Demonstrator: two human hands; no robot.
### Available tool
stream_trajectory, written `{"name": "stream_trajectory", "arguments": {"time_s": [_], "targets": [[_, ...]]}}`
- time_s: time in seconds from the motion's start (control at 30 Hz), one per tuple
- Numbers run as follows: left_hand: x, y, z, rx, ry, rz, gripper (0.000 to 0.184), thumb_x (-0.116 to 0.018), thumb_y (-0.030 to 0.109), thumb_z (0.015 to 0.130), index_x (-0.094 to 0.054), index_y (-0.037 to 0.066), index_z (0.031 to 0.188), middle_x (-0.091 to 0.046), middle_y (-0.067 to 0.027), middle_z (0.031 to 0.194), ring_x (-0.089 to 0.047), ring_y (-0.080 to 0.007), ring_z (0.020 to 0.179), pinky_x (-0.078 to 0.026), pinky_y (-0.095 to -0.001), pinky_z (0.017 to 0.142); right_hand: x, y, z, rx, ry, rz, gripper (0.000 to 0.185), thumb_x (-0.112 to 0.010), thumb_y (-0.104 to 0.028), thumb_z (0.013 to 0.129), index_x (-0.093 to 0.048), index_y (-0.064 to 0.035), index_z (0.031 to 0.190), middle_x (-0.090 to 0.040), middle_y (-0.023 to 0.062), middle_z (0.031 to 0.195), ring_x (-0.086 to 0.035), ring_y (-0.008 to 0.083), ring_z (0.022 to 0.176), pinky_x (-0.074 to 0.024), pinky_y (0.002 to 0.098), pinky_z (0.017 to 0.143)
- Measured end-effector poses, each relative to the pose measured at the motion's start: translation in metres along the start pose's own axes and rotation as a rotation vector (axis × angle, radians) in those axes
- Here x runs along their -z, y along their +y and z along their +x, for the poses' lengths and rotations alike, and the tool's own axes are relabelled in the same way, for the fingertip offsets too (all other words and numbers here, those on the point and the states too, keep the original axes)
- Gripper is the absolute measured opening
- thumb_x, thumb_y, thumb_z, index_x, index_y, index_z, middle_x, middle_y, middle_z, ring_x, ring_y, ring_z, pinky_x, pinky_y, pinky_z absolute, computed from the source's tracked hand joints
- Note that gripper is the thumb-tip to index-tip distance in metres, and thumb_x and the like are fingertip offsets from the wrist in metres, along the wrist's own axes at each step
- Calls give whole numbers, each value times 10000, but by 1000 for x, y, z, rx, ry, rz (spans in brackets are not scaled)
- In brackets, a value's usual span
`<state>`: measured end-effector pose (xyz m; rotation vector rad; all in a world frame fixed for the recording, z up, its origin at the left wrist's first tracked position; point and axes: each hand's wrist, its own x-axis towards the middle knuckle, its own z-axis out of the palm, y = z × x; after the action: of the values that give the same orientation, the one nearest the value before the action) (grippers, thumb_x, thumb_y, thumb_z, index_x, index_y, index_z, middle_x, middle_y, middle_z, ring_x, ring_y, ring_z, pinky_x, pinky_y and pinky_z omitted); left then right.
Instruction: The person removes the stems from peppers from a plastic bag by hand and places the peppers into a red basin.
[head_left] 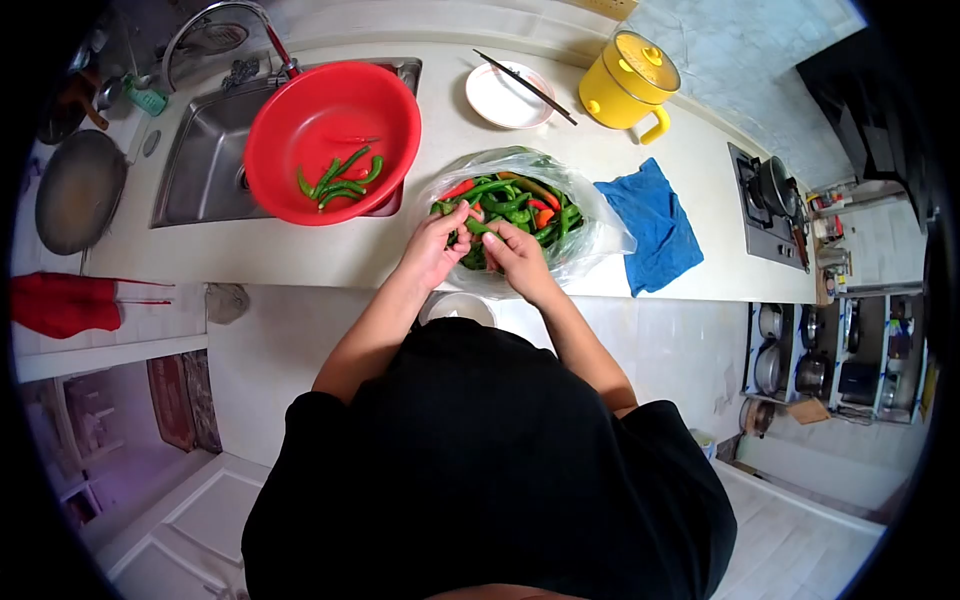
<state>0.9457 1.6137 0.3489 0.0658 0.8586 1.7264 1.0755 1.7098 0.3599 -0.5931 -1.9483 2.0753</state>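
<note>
A clear plastic bag [597, 225] full of green and red peppers lies open on the counter. Over its near left side, my left hand [433, 245] and my right hand [518, 262] are close together. Between them is a green pepper [478, 228], with the fingers of both hands closed on it. To the left, a red basin [290, 130] holds several green peppers [340, 183] and a few red ones at its bottom.
The basin rests over the sink [200, 160], beneath the faucet [235, 8]. Behind the bag are a white bowl [505, 98] with chopsticks and a yellow pot [615, 88]. A blue cloth [660, 230] lies right of the bag, and a stove [760, 225] is farther right.
</note>
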Motion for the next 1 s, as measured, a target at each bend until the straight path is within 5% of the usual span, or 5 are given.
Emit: {"name": "stream_trajectory", "arguments": {"time_s": [0.23, 0.53, 0.8, 0.9, 1.0], "targets": [[8, 2, -2, 246, 34, -269, 237, -562, 274, 877, -552, 41, 833, -455, 9, 595, -420, -66, 545, -306, -174, 440, 1, 4, 7, -144, -237, 520, 221, -474, -253, 927, -528, -52, 852, -426, -18, 604, -404, 95, 575, -356, 235, 594], [42, 16, -14, 196, -80, -523, 185, -491, 226, 910, -523, 54, 848, -434, -3, 657, -430, -97, 602, -344, -193, 475, -16, -6, 26, -240, -207, 819, 335, -413, -249, 888, -544, 41, 993, -449, 31, 639, -457, 175, 650, -395, 316, 775], [37, 32, -35, 156, -229, -471, 232, -457, 260, 921, -499, 63, 806, -417, -2, 666, -412, -98, 607, -357, -201, 500, -31, -14, 36, -84, -427, 918, 313, -398, -297, 798, -563, -37, 743, -356, -8, 538, -370, 150, 569, -362, 346, 755], [34, 33, -36, 152, -245, -444, 240, -452, 266, 923, -490, 66, 796, -399, 2, 661, -410, -97, 609, -361, -202, 504, -30, -13, 36, -68, -438, 925, 309, -388, -297, 816, -553, -43, 754, -374, 1, 559, -374, 148, 569, -363, 338, 747], [34, 29, -31, 138, -271, -439, 232, -459, 265, 917, -504, 65, 809, -446, -8, 687, -446, -104, 631, -386, -209, 523, -24, -9, 33, -179, -351, 1048, 369, -364, -273, 847, -541, 29, 964, -387, 31, 615, -390, 189, 640, -369, 333, 740]]}}
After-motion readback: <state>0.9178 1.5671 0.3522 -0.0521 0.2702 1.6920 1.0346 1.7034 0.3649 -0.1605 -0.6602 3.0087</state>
